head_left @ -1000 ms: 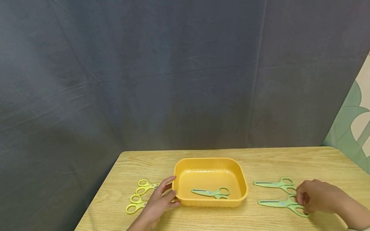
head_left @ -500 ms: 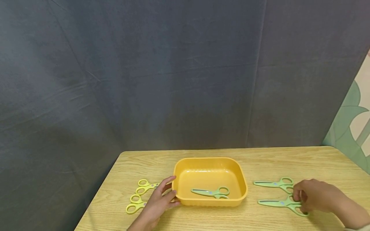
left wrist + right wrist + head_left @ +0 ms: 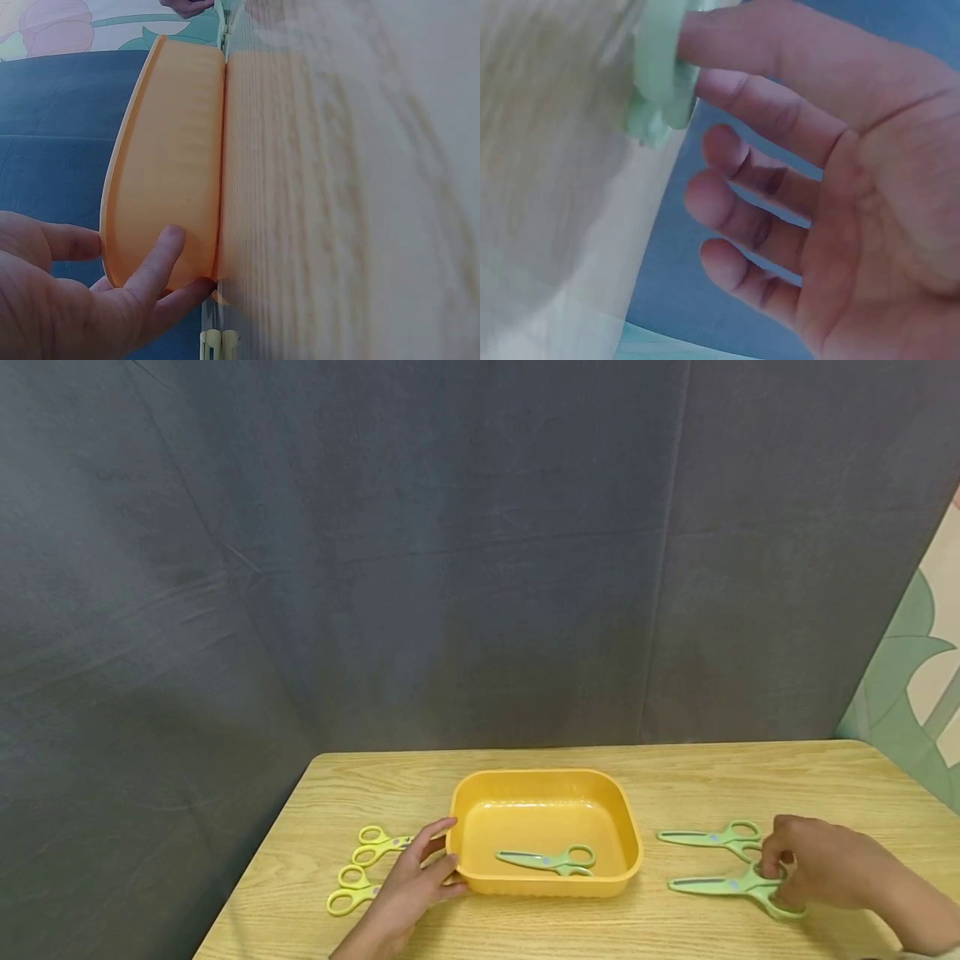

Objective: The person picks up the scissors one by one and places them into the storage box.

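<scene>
In the head view, an orange-yellow tray point(image 3: 540, 887) stands mid-table with one pair of green scissors point(image 3: 551, 862) inside. My left hand point(image 3: 412, 885) rests at the tray's left end, spread fingers touching its outer wall; the left wrist view shows fingers point(image 3: 161, 255) against that tray wall point(image 3: 172, 135). To the right, my right hand point(image 3: 832, 864) pinches a handle loop of the nearer green scissors point(image 3: 708, 886), blades pointing left. The right wrist view shows thumb and forefinger on the green handle point(image 3: 658, 60), with the other fingers loosely bent.
A second pair of green scissors point(image 3: 693, 838) lies just behind the pinched one. Left of the tray are two yellow pairs, the farther yellow scissors point(image 3: 381, 843) and the nearer yellow scissors point(image 3: 354, 892), partly covered by my left hand. A dark curtain point(image 3: 480, 568) hangs behind the table.
My right hand has shifted slightly left and closed finger and thumb on the nearer green scissors' handle, which has moved a little. The left hand and tray have stayed put.
</scene>
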### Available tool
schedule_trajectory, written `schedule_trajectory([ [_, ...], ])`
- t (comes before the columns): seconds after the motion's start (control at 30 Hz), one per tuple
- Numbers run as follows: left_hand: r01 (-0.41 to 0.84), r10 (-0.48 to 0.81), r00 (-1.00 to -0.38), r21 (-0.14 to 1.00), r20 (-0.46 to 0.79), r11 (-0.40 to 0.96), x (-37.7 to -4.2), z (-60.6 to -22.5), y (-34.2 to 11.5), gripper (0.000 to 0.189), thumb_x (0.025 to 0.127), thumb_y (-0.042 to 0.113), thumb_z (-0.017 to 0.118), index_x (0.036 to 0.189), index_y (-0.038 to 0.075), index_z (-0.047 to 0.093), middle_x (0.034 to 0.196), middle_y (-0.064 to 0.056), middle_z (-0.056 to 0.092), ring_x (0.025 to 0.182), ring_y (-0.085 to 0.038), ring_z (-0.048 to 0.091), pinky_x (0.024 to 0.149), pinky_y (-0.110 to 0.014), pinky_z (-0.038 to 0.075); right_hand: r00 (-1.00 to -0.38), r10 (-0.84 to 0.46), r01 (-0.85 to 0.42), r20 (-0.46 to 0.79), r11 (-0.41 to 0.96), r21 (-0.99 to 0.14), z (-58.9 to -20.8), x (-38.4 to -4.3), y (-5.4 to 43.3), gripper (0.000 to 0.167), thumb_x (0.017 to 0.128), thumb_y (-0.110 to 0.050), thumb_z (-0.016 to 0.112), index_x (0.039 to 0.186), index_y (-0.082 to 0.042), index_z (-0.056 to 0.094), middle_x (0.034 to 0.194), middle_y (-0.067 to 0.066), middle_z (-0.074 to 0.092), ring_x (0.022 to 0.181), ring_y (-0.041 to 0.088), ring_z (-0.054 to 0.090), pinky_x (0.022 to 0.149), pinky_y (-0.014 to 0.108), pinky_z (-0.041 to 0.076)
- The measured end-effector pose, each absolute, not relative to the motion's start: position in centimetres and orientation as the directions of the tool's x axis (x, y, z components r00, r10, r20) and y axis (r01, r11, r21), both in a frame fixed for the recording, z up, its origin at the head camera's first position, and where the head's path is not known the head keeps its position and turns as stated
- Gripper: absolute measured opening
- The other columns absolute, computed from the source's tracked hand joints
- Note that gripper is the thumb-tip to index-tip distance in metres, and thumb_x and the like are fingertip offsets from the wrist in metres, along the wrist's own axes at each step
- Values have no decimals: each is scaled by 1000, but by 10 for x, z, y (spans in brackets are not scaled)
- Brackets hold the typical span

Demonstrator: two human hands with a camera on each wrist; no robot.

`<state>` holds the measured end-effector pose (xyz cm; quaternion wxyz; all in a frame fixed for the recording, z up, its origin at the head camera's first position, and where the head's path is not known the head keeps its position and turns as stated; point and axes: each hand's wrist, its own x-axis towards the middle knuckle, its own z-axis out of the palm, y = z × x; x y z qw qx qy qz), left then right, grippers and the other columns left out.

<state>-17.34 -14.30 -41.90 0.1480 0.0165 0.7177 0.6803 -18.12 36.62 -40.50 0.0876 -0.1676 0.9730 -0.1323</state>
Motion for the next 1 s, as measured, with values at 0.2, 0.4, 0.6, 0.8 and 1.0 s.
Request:
schedule_trajectory([
  [0.2,-169,234,-955,982,-185,88,-175,-419,-144,56,102,14,55,154,13,32,152,-28,33,113,-22,64,88,-39,62,-920,-367,-279,-139,860,-428,-396,-183,369,25,77,-18,80,86,-20,57,109,0,58,76,-1,53,58,19,41],
  [0.4,-164,236,-954,981,-183,100,-174,-419,-144,56,102,15,55,154,14,32,153,-28,32,114,-22,64,88,-38,62,-936,-334,-254,-110,860,-443,-391,-183,364,26,80,-17,80,89,-18,56,108,6,68,73,-5,61,56,20,46],
  [0.6,-159,239,-954,981,-181,111,-175,-419,-145,56,102,17,56,154,14,33,153,-28,32,115,-22,63,89,-39,61,-938,-343,-293,-42,853,-433,-391,-184,367,24,80,-22,82,91,-21,62,108,9,69,72,-6,60,56,19,48],
  [0.8,-160,239,-953,980,-184,116,-175,-419,-146,56,102,18,56,154,14,33,153,-29,31,115,-22,64,89,-39,61,-919,-393,-366,44,804,-469,-393,-184,368,21,79,-29,83,93,-20,71,115,29,63,74,-9,59,58,19,53],
  [1.0,-166,232,-954,979,-189,117,-175,-419,-145,56,102,16,56,153,14,34,153,-29,31,117,-24,63,89,-38,61,-926,-376,-350,37,816,-460,-391,-185,365,24,77,-32,84,95,-19,75,118,26,63,74,-10,56,58,18,52],
])
